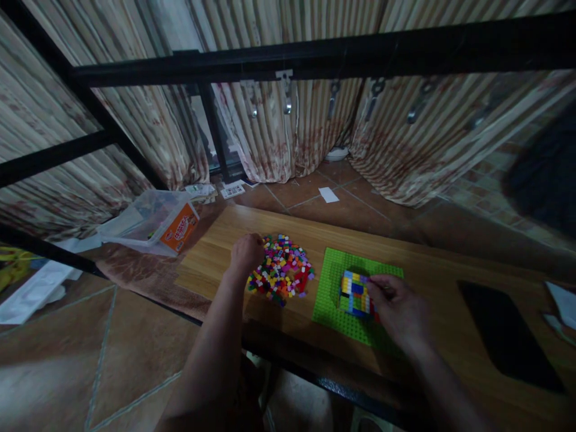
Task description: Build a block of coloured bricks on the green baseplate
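A pile of small coloured bricks (283, 270) lies on a wooden table (432, 264). My left hand (245, 255) rests at the pile's left edge, fingers curled down into the bricks; what it holds is hidden. To the right lies a green baseplate (333, 288) with a multicoloured brick block (353, 293) built on it. My right hand (398, 306) touches the right side of that block, fingertips pinched at its top corner.
A dark flat rectangle (506, 336) lies on the table at the right, with white paper (562, 303) beyond it. A clear plastic box with an orange label (155, 225) sits on the floor at the left. A black metal frame (315, 57) crosses overhead, curtains behind.
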Available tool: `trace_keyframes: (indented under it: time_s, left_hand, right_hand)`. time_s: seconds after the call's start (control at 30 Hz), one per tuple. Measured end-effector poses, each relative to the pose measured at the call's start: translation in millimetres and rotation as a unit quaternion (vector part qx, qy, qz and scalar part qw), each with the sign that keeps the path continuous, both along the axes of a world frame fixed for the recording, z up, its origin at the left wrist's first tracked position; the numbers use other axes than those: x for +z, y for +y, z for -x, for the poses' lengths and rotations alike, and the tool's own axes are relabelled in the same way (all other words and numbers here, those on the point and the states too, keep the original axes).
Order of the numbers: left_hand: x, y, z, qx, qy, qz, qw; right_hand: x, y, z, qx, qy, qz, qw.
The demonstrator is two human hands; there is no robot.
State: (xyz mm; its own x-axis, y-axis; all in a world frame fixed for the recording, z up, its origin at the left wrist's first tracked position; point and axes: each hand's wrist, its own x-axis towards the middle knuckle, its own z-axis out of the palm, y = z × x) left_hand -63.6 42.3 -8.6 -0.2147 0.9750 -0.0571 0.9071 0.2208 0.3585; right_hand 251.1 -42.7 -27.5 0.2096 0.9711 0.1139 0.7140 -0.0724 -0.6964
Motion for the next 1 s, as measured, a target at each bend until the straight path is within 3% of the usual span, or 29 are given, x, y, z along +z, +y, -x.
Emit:
trace_keyframes:
  time_s: [0.07,0.13,0.2,0.3,0.4,0.5,0.67,0.8,0.87,1.0]
  left_hand:
    - [6.2,-2.6,0.1,-0.024,-0.064,-0.020,0.997]
    - [12.4,-7.7,-5.5,-0.075,-0.192,-0.026,0.978]
    - [17.2,-15.0,-19.8,-0.126,-0.339,0.007,0.932]
    - [20.2,-28.5,-55.9,-0.138,-0.506,0.058,0.850]
    - [17.8,-42.0,-96.9,-0.132,-0.592,0.095,0.789]
    - [10.9,-52.8,-127.5,-0.125,-0.629,0.122,0.757]
    - [-0.9,-61.4,-145.7,-0.129,-0.636,0.165,0.743]
    - [-0.4,-62.9,-147.5,-0.165,-0.625,0.174,0.743]
    - [1.8,-62.8,-148.3,-0.176,-0.609,0.174,0.754]
    - [2.8,-58.9,-146.5,-0.163,-0.558,0.133,0.803]
  right_hand:
    - [-0.3,-0.3,0.6,-0.005,0.022,-0.003,1.000]
    - [0.9,-1.4,2.5,-0.014,0.051,-0.017,0.998]
    - [3.8,-3.6,6.2,-0.008,0.084,-0.045,0.995]
    - [10.2,-8.2,14.0,0.042,0.124,-0.091,0.987]
    - [14.8,-13.1,20.4,0.100,0.142,-0.103,0.979]
    - [16.2,-17.6,21.4,0.130,0.145,-0.099,0.976]
    - [14.9,-22.3,15.2,0.144,0.147,-0.105,0.973]
    - [11.6,-23.0,10.7,0.130,0.205,-0.104,0.964]
    - [9.4,-22.3,7.0,0.123,0.224,-0.089,0.963]
    - [5.4,-19.1,-7.3,0.096,0.217,-0.037,0.971]
